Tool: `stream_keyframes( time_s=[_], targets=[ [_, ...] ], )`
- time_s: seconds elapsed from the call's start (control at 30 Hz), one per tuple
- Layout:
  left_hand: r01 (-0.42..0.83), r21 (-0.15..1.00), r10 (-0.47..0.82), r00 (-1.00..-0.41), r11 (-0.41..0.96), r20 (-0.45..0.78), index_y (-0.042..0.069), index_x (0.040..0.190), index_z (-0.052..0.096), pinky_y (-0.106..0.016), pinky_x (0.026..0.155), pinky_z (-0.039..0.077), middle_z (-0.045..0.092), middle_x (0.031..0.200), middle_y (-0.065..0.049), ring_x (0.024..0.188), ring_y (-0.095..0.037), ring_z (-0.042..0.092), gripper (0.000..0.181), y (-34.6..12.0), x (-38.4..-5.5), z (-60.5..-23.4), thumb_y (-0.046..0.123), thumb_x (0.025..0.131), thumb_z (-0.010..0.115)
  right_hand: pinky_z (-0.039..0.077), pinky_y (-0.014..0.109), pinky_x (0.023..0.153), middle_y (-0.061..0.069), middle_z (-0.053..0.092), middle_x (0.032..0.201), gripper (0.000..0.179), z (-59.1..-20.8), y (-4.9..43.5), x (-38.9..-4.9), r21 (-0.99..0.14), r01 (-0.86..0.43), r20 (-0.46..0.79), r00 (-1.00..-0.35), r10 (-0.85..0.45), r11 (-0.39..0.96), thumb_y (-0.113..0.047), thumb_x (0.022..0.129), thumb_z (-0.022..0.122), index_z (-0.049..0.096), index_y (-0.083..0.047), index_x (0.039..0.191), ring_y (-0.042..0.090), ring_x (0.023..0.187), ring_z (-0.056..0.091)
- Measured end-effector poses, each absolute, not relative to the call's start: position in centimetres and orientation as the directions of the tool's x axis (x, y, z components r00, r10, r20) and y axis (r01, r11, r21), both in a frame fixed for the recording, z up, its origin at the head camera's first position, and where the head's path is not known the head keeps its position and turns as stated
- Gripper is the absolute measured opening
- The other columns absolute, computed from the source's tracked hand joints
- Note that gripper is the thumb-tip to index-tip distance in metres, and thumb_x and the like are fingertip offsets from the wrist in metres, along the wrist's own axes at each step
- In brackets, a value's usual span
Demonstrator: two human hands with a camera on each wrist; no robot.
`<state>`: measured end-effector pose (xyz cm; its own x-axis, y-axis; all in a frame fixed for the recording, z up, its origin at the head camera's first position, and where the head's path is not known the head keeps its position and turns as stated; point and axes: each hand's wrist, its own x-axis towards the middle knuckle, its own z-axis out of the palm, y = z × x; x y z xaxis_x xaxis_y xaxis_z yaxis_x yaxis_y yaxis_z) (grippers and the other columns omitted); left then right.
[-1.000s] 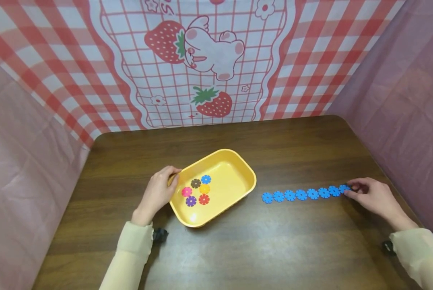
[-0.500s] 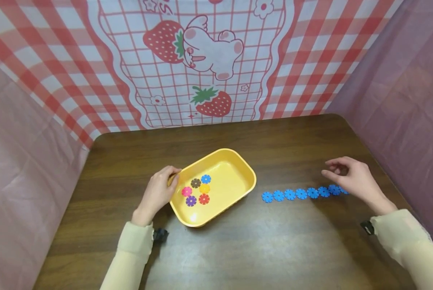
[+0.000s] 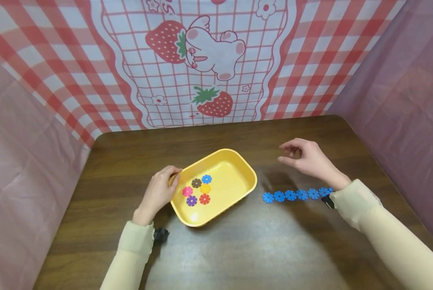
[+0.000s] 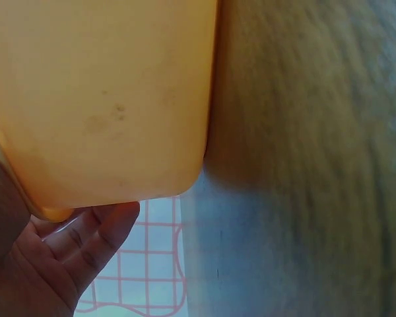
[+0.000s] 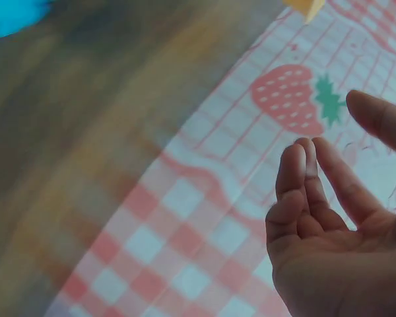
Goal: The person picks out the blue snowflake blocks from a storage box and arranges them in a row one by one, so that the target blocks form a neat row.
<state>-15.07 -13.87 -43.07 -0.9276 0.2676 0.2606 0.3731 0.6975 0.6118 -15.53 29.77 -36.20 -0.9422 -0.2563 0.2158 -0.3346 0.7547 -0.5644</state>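
My left hand [image 3: 159,193] grips the left rim of a yellow plastic tub [image 3: 234,177]; in the left wrist view the tub's outer wall [image 4: 112,99] fills much of the frame, with fingers curled under its rim. Inside the tub lie several flat notched discs, among them a blue disc [image 3: 207,179], a purple disc [image 3: 191,201] and a red disc [image 3: 204,199]. My right hand [image 3: 307,157] hovers above the table, right of the tub, holding nothing, thumb and fingers apart. Below it runs a row of blue notched discs [image 3: 290,195], its right end hidden by my wrist and sleeve.
The brown wooden table [image 3: 245,257] carries the tub and the disc row. A red-and-white checked cloth [image 3: 303,60] with strawberries hangs behind its far edge. Pink curtains [image 3: 394,100] hang at both sides.
My right hand has left the right end of the blue disc row, risen and moved left toward the tub. My left hand and the tub have stayed in place.
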Motion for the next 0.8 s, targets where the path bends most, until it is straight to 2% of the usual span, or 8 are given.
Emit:
stream_keyframes(
  time_s=[0.23, 0.53, 0.7, 0.8],
  targets=[
    [0.38, 0.609, 0.274, -0.925, 0.696, 0.264, 0.0, 0.107, 0.069, -0.048, 0.091, 0.054, 0.07, 0.108, -0.014, 0.101, -0.031, 0.067, 0.014, -13.8, -15.2, -43.2, 0.005, 0.095, 0.065, 0.05, 0.039, 0.07, 0.006, 0.064, 0.091, 0.033, -35.6, 24.9, -17.6, -0.589, -0.421, 0.204, -0.904, -0.377, 0.69, -0.018, 0.083, 0.082, 0.072, -0.003, 0.111, 0.024, 0.082, 0.056],
    [0.377, 0.604, 0.266, -0.926, 0.702, 0.268, 0.001, 0.108, 0.07, -0.048, 0.091, 0.054, 0.07, 0.108, -0.014, 0.101, -0.031, 0.067, 0.014, -13.9, -15.2, -43.2, 0.005, 0.095, 0.065, 0.049, 0.037, 0.069, 0.011, 0.065, 0.09, 0.035, -37.0, 17.4, -19.2, -0.595, -0.536, 0.152, -0.807, -0.57, 0.599, -0.012, 0.082, 0.082, 0.072, 0.002, 0.113, 0.026, 0.08, 0.057],
    [0.378, 0.603, 0.27, -0.926, 0.703, 0.265, 0.002, 0.108, 0.07, -0.047, 0.09, 0.054, 0.07, 0.108, -0.013, 0.1, -0.03, 0.066, 0.014, -13.9, -15.1, -43.2, 0.006, 0.096, 0.065, 0.052, 0.039, 0.073, 0.015, 0.068, 0.098, 0.032, -38.8, 15.0, -19.8, -0.602, -0.565, 0.125, -0.765, -0.632, 0.565, -0.009, 0.082, 0.081, 0.073, 0.003, 0.11, 0.026, 0.08, 0.06],
    [0.381, 0.6, 0.268, -0.924, 0.704, 0.272, 0.002, 0.107, 0.07, -0.047, 0.09, 0.054, 0.07, 0.107, -0.013, 0.1, -0.03, 0.067, 0.013, -14.0, -15.1, -43.2, 0.006, 0.095, 0.065, 0.052, 0.036, 0.074, 0.014, 0.069, 0.096, 0.032, -39.9, 13.8, -20.1, -0.602, -0.592, 0.127, -0.734, -0.667, 0.536, -0.007, 0.08, 0.081, 0.072, 0.003, 0.109, 0.024, 0.08, 0.062]
  ],
)
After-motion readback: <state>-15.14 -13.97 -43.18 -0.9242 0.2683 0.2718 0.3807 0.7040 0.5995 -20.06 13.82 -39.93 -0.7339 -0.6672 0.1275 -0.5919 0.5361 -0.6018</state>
